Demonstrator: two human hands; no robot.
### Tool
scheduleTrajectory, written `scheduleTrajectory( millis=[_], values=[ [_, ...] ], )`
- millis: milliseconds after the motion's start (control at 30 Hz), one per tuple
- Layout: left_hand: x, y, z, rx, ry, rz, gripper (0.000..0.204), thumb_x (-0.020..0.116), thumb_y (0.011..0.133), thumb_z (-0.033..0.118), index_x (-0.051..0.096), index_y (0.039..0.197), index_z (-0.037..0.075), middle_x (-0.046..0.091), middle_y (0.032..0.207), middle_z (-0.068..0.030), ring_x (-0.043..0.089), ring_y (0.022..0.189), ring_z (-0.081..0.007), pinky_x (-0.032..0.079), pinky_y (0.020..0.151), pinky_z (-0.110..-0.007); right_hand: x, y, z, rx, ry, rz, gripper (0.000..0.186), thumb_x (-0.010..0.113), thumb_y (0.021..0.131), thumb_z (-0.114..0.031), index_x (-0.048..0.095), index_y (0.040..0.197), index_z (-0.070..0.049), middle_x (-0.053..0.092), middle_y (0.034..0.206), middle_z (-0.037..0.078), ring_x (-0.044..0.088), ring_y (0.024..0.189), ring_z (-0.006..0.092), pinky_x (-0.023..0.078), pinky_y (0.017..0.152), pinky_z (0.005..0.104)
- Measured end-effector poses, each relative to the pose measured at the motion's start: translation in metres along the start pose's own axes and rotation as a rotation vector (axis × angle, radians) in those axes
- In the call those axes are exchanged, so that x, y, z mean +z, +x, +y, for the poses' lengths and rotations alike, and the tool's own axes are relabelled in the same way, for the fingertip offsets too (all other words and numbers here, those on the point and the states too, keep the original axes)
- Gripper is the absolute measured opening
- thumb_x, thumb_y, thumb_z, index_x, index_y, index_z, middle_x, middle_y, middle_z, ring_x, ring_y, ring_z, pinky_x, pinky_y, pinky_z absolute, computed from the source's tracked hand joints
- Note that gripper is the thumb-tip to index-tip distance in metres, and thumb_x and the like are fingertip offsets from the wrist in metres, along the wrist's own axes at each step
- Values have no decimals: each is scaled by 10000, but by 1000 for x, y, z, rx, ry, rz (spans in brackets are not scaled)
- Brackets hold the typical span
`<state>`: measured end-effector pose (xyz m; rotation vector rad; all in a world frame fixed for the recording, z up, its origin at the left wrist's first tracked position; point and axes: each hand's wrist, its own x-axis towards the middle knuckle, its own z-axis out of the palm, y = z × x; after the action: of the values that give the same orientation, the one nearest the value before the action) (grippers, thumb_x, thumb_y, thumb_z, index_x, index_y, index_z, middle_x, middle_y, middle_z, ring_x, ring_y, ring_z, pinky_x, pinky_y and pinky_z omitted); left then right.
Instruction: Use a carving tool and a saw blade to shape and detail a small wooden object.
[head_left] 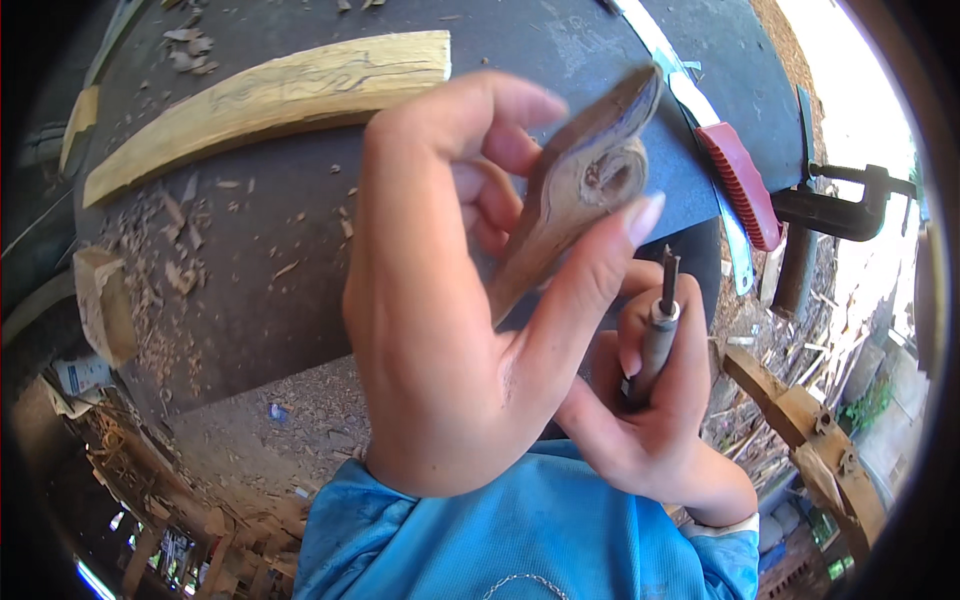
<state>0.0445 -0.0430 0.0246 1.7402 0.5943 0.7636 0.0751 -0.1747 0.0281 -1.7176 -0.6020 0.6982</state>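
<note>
My left hand (430, 330) grips a carved piece of brown wood (575, 190), tilted up with its pointed end toward the upper right. A round knot-like hollow shows on its face, beside my thumb. Lower and to the right, my right hand (650, 400) is closed around the handle of a small carving gouge (655, 345). The gouge's short dark metal tip points upward, apart from the wood. Part of the wood's lower end is hidden behind my left hand.
A dark table (300, 240) bears wood shavings (180, 270), a long curved pale plank (270, 95) and a small wood block (104, 305). On its right lie a saw's red handle (742, 185) and a metal clamp (850, 203). Timber scraps (800, 420) lie beyond, at the right.
</note>
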Motion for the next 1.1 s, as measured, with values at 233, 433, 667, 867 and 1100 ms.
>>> scheduleTrajectory(
  millis=[233,433,667,867,1100],
  values=[
    [0,-2,-7,76,-500,-82,469,490,1095,356,537,1293,-67,581,1304,-175,510,747,-86,432,654,-254,-1,-8,12,-63,126,-29,442,863,852,-118,437,954,-56,734,939,96,520,631,47,403,514,228],
    [-5,-11,-21,211,-90,58,769,197,1097,549,418,1503,-66,471,1501,-218,429,1375,-267,308,1126,-387,-26,-20,6,103,407,-211,302,626,1022,-48,355,898,-93,734,972,190,717,925,152,542,720,253],
    [-20,-10,-11,202,50,121,621,289,1093,400,479,1465,-59,533,1443,-187,491,1325,-255,336,1113,-385,-39,-43,19,195,909,-371,281,574,1058,-119,333,913,-132,689,932,219,718,912,251,556,778,330],
    [-26,-8,-13,229,126,68,468,424,1073,256,566,1375,-72,616,1332,-186,561,1252,-244,382,1098,-380,-45,-40,9,414,1053,-224,317,631,1036,-141,348,893,-133,665,825,131,692,785,191,548,697,305],
    [-37,2,-24,491,441,-82,340,607,986,101,648,1295,-35,665,1287,-160,610,1224,-254,439,1083,-393,-63,-24,-1,-133,-582,-5,276,763,916,-91,505,823,-50,480,629,60,519,517,188,368,515,309]
  ],
)
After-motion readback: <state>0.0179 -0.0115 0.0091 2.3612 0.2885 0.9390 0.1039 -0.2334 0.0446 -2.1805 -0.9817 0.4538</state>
